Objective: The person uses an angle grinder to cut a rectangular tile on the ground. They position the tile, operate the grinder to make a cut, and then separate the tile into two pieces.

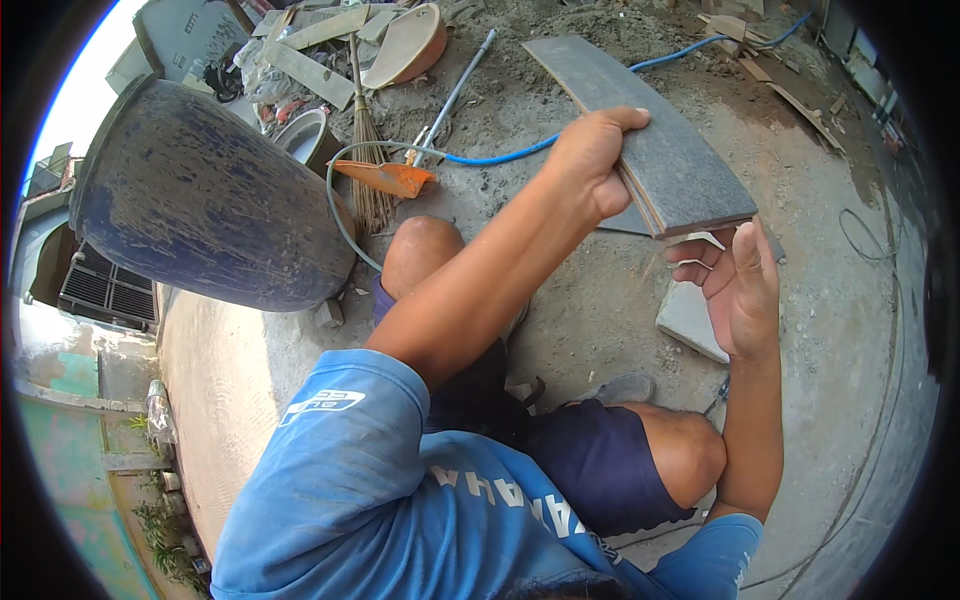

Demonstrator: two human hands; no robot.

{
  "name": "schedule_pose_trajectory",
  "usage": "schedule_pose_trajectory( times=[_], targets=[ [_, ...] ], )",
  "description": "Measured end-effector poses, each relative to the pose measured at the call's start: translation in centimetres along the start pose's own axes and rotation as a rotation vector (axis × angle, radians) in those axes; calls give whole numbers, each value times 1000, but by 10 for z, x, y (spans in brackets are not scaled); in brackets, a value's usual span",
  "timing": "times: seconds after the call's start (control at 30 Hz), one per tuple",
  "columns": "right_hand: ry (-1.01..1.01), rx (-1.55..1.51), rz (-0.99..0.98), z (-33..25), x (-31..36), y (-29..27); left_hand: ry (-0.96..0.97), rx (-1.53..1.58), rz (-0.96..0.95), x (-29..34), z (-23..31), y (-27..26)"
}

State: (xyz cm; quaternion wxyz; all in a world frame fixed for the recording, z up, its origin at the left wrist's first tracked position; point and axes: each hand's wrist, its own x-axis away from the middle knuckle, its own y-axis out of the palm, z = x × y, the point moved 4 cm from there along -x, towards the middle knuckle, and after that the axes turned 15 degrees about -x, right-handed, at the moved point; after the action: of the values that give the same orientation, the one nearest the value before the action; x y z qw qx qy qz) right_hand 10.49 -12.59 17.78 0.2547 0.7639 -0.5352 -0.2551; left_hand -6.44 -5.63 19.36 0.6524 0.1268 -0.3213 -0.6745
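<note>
My left hand (598,160) grips the long edge of a stack of long grey tile strips (670,140), thumb on top. The strips are tilted off the ground, and their brown edges show along the near left side. Just below their near end is my right hand (738,295), palm turned up, thumb and fingers apart. Its fingertips are close to the end edge; whether they touch it I cannot tell. Pale bands show at those fingers, too small to make out. Beneath the strips, another grey slab (625,222) lies on the ground, partly hidden.
A pale block (692,322) lies beside my right wrist. A large dark barrel (215,195) leans at the left. Beyond my left arm are an orange dustpan (390,178), a stick broom (370,150), a blue hose (500,157) and a basin (408,45). Rubble lies farther back.
</note>
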Motion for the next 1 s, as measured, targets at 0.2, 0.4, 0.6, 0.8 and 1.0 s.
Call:
schedule_pose_trajectory(
  times=[0.2,0.4,0.6,0.8,1.0],
  targets=[
    [79,341,-22,-1,-34,-47,218,-530,196,23,138,-57],
    [124,530,338,-25,-79,-192,57,-629,156,-63,260,-175],
    [11,634,560,-80,-83,-313,6,-657,486,-104,256,-204],
    [27,1017,408,-81,-86,-341,-48,-791,726,-188,322,-332],
    [347,968,313,0,-191,-247,-125,-777,801,-196,399,-493]
  ],
)
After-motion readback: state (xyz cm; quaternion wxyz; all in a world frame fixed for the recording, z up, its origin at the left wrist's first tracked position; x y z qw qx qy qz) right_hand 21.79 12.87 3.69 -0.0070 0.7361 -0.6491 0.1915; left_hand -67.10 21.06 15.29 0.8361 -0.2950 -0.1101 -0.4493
